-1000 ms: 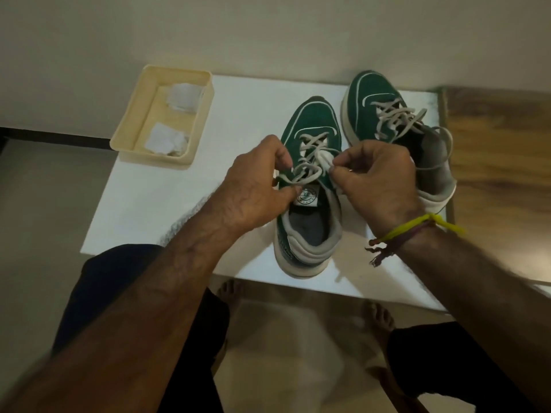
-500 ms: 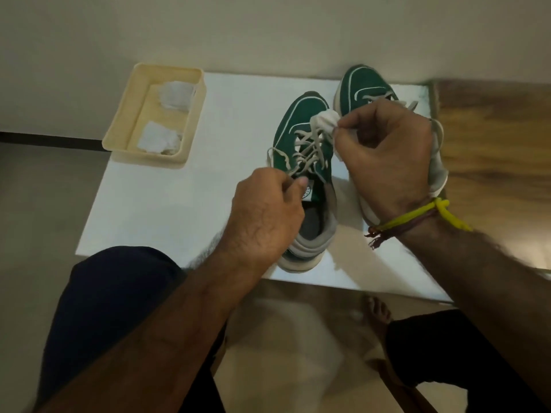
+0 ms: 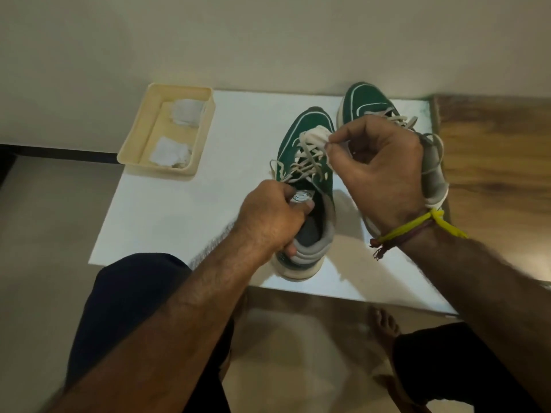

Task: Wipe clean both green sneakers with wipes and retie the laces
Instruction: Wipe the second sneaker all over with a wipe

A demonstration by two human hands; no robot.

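Note:
Two green sneakers stand on a white table point(image 3: 185, 210). The near sneaker point(image 3: 301, 135) has loose cream laces point(image 3: 307, 162). My left hand point(image 3: 272, 217) grips its tongue and collar, thumb on the round tongue label. My right hand point(image 3: 378, 171) pinches a crumpled white wipe point(image 3: 317, 135) against the upper laces of that shoe. The far sneaker point(image 3: 365, 99) sits behind my right hand, which hides most of it; its laces and grey heel show at the right.
A cream plastic tray point(image 3: 205, 129) at the table's back left holds two folded white wipes point(image 3: 171, 152). A wooden surface point(image 3: 495, 162) borders the table on the right. My knees and bare feet are below the table's front edge.
Both hands were pinching the laces a second ago. My left hand dropped back onto the tongue and collar; my right hand moved forward with the wipe onto the upper laces.

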